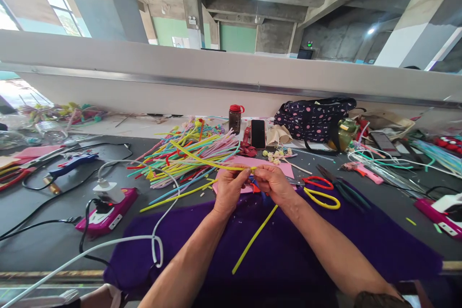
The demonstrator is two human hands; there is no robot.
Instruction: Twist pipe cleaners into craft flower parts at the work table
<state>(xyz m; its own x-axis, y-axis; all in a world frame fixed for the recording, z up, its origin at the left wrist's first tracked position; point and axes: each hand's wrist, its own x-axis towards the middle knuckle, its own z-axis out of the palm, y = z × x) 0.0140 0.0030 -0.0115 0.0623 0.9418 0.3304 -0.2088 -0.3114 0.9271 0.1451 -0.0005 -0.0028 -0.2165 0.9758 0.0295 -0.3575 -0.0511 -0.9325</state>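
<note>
My left hand [230, 188] and my right hand [273, 183] meet over the middle of the table, both pinched on a long yellow pipe cleaner [207, 160]. One end of it runs up and left over the pile of colourful pipe cleaners [187, 156]. The other end hangs down to the left from my right hand across the purple cloth [288, 250]. A pink sheet [285, 169] lies just behind my hands.
Red and yellow scissors [319, 190] lie right of my hands. A pink power strip [108, 214] with white and black cables sits left. A brown bottle [235, 118], a phone [258, 134] and a dotted bag [314, 118] stand at the back.
</note>
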